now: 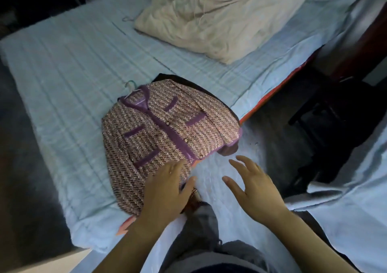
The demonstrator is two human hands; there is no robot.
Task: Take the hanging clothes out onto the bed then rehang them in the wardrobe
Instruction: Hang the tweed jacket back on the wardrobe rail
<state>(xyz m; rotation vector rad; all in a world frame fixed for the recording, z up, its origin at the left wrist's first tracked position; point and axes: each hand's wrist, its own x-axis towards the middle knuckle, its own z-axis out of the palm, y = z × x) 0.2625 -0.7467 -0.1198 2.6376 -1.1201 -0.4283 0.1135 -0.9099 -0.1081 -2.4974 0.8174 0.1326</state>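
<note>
A pink tweed jacket [167, 130] with purple trim lies flat on the pale blue bed [73, 67], on a hanger whose hook [130, 85] pokes out at the collar. A dark garment [188, 82] shows from under its far edge. My left hand [165, 191] rests on the jacket's near hem with fingers spread, gripping nothing. Just to the right of the jacket, my right hand [251, 184] hovers over the sheet with fingers apart and empty.
A crumpled cream duvet [219, 14] lies at the far end of the bed. A dark wooden chair [335, 113] stands by the right side of the bed. Dark floor lies to the left. Pale cloth [356, 199] hangs at the right.
</note>
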